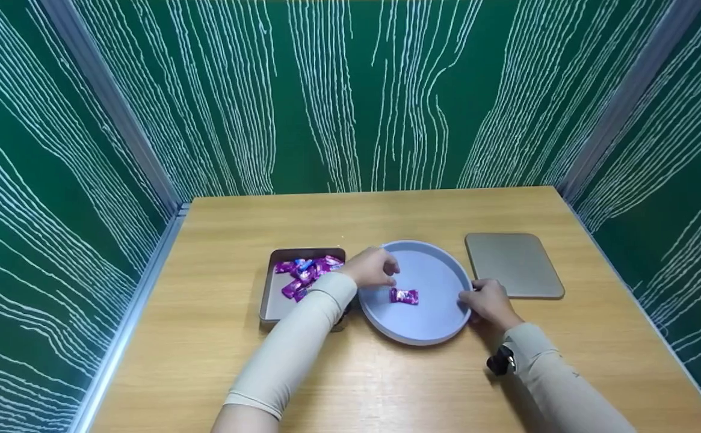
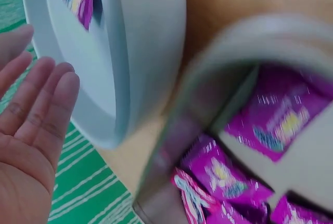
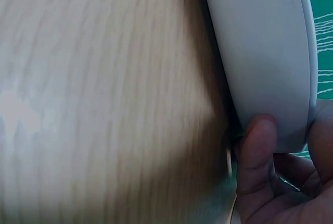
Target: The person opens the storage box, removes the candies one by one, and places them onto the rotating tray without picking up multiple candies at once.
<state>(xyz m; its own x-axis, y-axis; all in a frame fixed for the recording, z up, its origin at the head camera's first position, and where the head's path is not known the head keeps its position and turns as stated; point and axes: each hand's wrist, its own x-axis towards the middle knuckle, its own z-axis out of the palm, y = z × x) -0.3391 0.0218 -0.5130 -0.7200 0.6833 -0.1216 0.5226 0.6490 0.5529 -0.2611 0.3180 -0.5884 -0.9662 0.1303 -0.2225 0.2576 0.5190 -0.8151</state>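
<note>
Packets (image 1: 308, 273) in purple wrappers lie in the rectangular tin (image 1: 279, 310) to the left of the round tray (image 1: 428, 264), and the head view shows one single purple packet (image 1: 404, 296) lying on the tray's floor. Over the tray's left side hangs the left hand (image 1: 369, 267); from the head its fingers look bent and could pass for a pinch, but the left wrist view shows them loosely extended, the palm bare, well apart from the single packet. That close view also gives the yellow-and-blue print on the wrappers and a pink-and-white striped edge (image 2: 192, 198) among them, too small to read from above. The right hand (image 1: 490, 302) pinches the tray's right edge; the head view shows the grip from above, while the right wrist view shows a fingertip (image 3: 261, 130) pressed against the outer wall, low down near the table (image 1: 380, 385). Only the head view takes in the flat brown panel (image 1: 512, 264) lying behind the right hand.
</note>
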